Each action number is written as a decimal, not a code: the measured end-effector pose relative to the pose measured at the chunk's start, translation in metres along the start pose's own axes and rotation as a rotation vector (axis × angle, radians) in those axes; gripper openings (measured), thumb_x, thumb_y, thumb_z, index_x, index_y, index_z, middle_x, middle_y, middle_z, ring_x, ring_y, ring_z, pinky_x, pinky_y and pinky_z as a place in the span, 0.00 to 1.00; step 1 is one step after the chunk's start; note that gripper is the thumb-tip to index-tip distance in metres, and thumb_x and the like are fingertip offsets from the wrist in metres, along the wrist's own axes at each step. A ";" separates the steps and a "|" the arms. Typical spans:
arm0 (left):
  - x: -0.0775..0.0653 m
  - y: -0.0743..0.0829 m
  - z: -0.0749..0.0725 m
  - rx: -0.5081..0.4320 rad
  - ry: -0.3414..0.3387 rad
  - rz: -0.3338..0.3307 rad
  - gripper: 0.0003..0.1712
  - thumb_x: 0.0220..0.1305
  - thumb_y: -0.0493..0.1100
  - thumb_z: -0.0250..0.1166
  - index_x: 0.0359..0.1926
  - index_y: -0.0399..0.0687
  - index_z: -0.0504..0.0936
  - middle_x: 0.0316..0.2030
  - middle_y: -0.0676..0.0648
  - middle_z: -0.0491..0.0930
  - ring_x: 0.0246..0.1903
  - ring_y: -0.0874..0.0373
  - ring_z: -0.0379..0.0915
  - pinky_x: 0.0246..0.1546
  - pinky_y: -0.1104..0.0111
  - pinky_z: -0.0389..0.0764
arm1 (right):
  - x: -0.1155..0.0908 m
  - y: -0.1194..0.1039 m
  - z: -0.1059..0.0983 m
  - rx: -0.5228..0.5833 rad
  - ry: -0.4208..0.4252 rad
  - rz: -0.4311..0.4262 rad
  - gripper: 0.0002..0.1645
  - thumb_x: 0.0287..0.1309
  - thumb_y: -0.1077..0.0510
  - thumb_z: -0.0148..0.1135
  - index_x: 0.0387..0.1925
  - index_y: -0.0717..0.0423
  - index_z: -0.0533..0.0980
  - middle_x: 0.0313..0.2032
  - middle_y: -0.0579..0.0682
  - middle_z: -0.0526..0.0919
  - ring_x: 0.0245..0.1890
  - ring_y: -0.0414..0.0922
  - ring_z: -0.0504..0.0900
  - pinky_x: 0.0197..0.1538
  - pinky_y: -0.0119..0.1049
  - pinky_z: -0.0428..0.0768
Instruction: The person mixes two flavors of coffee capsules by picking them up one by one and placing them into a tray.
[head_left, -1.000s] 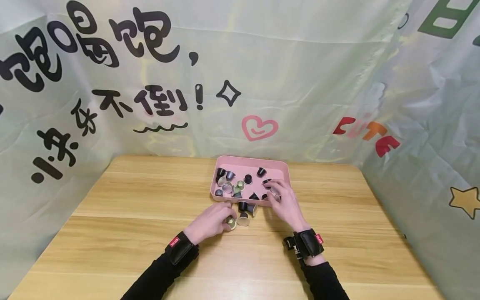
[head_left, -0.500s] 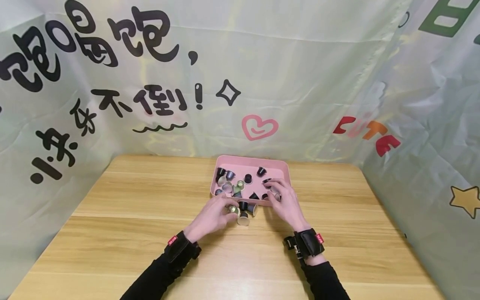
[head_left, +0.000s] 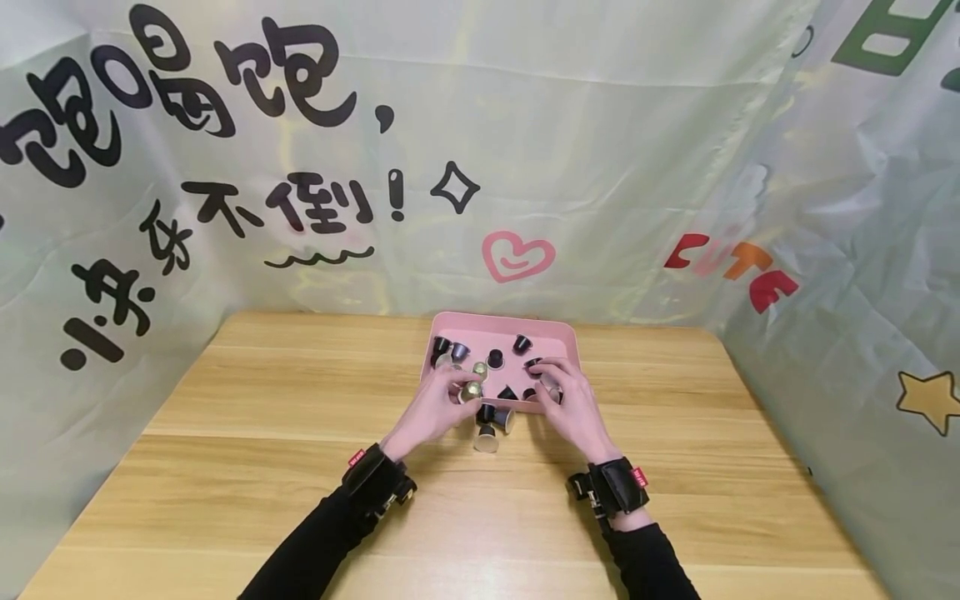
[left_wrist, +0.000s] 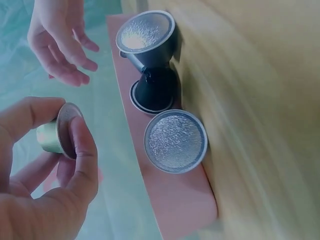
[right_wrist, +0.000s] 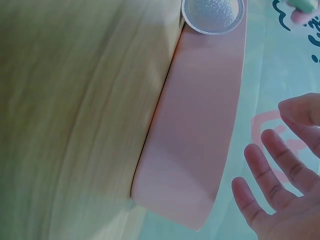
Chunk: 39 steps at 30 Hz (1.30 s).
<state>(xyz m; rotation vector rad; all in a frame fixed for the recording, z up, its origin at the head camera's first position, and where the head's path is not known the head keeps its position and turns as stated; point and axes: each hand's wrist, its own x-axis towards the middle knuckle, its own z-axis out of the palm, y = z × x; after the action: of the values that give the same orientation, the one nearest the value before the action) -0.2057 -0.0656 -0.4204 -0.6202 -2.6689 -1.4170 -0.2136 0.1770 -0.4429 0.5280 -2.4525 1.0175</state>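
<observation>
My left hand pinches a green coffee capsule between thumb and fingers, its foil rim facing the thumb. In the head view it is over the front left of the pink tray. My right hand hovers over the tray's right end; the right wrist view shows its fingers loosely bent with nothing between them. Below it lie a few capsules, partly hidden. Against the tray's front wall, on the table, are a black capsule, a grey-blue one and one tipped foil-forward.
Several black, grey-blue and green capsules lie scattered in the tray, among them a black one at the back and another mid-tray. The wooden table ends at a printed cloth behind and beside it.
The left hand has lifted the green capsule from the table in front of the tray, moving it up and forward over the tray's front edge. The right hand has stayed nearly still.
</observation>
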 end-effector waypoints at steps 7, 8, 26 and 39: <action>0.018 0.004 0.005 0.031 0.010 0.006 0.21 0.56 0.37 0.71 0.53 0.40 0.85 0.38 0.44 0.82 0.37 0.58 0.72 0.40 0.72 0.73 | 0.000 0.001 0.000 0.004 0.020 -0.002 0.16 0.56 0.69 0.66 0.48 0.63 0.82 0.53 0.61 0.83 0.51 0.58 0.82 0.56 0.54 0.81; 0.021 0.004 0.006 0.032 0.005 -0.004 0.21 0.57 0.37 0.71 0.53 0.40 0.85 0.40 0.44 0.82 0.38 0.58 0.73 0.40 0.71 0.75 | 0.000 0.002 0.000 0.006 0.025 -0.006 0.16 0.56 0.69 0.65 0.48 0.63 0.82 0.52 0.62 0.83 0.50 0.57 0.82 0.55 0.53 0.82; 0.051 -0.001 0.021 0.031 -0.092 -0.050 0.26 0.59 0.32 0.67 0.59 0.32 0.79 0.45 0.38 0.86 0.38 0.53 0.82 0.39 0.70 0.83 | -0.001 0.002 -0.001 -0.013 0.045 -0.005 0.15 0.57 0.70 0.64 0.48 0.62 0.82 0.51 0.59 0.83 0.48 0.58 0.82 0.53 0.51 0.81; 0.019 -0.023 -0.003 -0.057 0.044 -0.087 0.25 0.63 0.29 0.62 0.62 0.37 0.77 0.59 0.34 0.80 0.56 0.41 0.80 0.59 0.51 0.82 | -0.001 0.000 -0.004 0.001 0.043 -0.014 0.15 0.57 0.70 0.64 0.47 0.63 0.82 0.48 0.59 0.84 0.46 0.58 0.82 0.52 0.52 0.81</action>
<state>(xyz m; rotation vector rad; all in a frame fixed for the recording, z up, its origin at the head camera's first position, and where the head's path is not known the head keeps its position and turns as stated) -0.2322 -0.0730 -0.4325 -0.4770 -2.6601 -1.5140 -0.2115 0.1803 -0.4407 0.5175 -2.4071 1.0140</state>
